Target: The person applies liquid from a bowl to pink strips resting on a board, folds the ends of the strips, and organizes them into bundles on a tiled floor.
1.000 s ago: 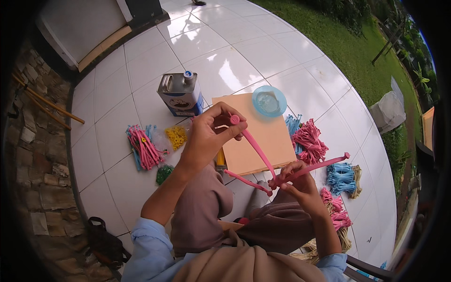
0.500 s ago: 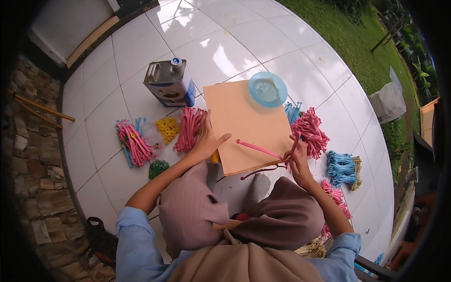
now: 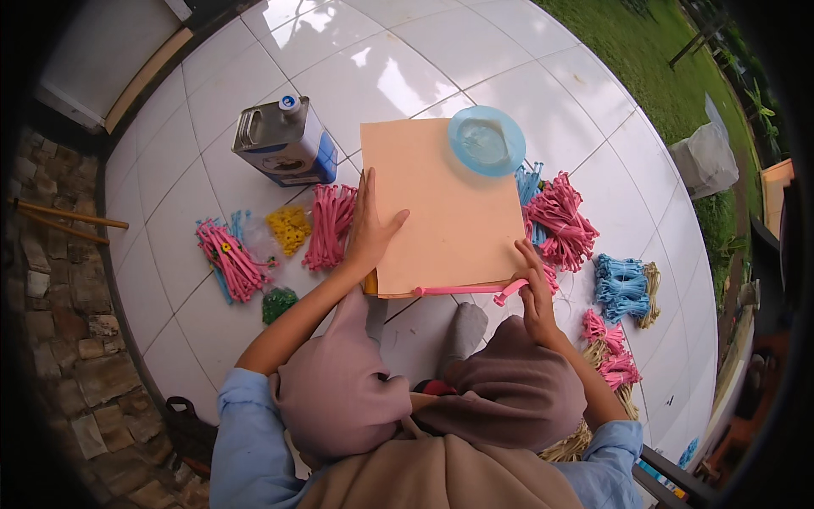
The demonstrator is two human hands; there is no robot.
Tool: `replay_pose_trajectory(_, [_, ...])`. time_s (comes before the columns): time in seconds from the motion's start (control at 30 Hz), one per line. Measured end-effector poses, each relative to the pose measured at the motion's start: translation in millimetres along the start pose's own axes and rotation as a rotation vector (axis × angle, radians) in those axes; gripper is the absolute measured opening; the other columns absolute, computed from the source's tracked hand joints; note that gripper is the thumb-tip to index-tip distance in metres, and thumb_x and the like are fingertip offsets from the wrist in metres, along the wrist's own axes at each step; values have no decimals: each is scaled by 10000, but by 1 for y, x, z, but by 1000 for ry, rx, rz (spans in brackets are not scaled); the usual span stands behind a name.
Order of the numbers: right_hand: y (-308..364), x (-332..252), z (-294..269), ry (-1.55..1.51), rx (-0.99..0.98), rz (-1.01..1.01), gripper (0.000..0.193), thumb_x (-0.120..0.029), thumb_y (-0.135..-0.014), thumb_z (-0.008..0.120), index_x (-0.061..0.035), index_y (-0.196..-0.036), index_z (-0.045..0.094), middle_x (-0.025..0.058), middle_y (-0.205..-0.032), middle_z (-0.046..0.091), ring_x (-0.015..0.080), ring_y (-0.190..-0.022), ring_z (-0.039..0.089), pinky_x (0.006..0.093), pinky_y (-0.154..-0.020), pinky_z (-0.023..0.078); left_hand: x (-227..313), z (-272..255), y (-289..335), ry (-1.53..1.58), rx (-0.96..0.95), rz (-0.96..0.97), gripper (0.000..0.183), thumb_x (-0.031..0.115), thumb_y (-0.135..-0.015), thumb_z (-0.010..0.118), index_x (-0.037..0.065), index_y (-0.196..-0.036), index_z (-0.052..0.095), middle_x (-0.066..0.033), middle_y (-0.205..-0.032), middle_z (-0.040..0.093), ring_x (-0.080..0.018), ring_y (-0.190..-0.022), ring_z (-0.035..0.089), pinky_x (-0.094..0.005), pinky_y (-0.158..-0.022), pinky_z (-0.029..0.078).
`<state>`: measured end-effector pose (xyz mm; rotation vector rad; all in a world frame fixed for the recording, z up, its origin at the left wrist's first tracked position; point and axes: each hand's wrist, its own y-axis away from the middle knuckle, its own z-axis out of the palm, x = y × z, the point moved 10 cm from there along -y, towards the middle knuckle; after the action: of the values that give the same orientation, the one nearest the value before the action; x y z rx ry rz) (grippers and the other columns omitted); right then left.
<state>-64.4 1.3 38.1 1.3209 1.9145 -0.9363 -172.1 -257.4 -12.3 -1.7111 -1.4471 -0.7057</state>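
A peach-coloured board (image 3: 441, 212) lies in front of my knees. My left hand (image 3: 366, 233) rests flat along its left edge, fingers stretched and thumb spread over the top. At the near right corner is my right hand (image 3: 534, 297), with its fingertips by the board's edge. A bent pink strip (image 3: 462, 290), with small knobs at its ends, runs from that hand along the near edge of the board. The right fingers partly hide how it is gripped. On the board's far right corner sits a light blue dish (image 3: 487, 142) with something clear in it.
A metal can (image 3: 288, 144) stands to the far left. Nearby are pink strip bundles (image 3: 331, 225), yellow pieces (image 3: 289, 229) and a green bag (image 3: 280, 303). On the right lie more pink bundles (image 3: 561, 220) and blue bundles (image 3: 621, 288) on the white tiles.
My right hand has lowered the pink strip from above the board to its near edge. The dark strip that hung below the board is out of sight. My left hand stays on the left edge.
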Motion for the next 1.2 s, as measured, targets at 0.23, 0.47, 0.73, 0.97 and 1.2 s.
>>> replay_pose_trajectory(0.23, [25,25,-17,-358,143,109,176,-39,-901,346,-1,-935,515,102,-929,515,157,-733,499,290,-677,441,7,7,-5,-52,-75,100,844,215,-793,662,6,-1420,136,-247,-1459,145,-371,-1352,181,-409,-1096,196])
replay_pose_trajectory(0.47, [23,29,-12,-423,102,128,170,-77,-922,338,3,-918,488,83,-816,521,149,-747,517,274,-669,421,-2,5,-2,-46,-41,100,831,212,-812,644,15,-1428,123,-233,-1466,144,-343,-1356,193,-393,-1091,212])
replay_pose_trajectory(0.73, [15,41,1,-474,40,218,161,-74,-930,347,-1,-916,489,66,-756,534,133,-681,529,269,-663,452,-2,-4,-3,-87,-41,122,821,214,-815,645,13,-1425,133,-237,-1459,165,-352,-1347,215,-385,-1083,229])
replay_pose_trajectory(0.97, [29,26,-29,-489,26,327,196,-109,-956,329,-14,-952,501,50,-798,556,120,-741,552,267,-687,447,93,-29,-3,-310,29,209,506,156,-814,634,35,-1247,404,-167,-1274,409,-297,-1235,388,-368,-1032,324])
replay_pose_trajectory(1.2, [16,1,-60,-407,161,394,181,-118,-965,331,-29,-975,489,35,-793,557,98,-693,538,244,-624,439,184,106,60,443,-1075,56,359,302,-938,490,4,-1127,430,-129,-1068,565,-183,-1079,532,-311,-913,403])
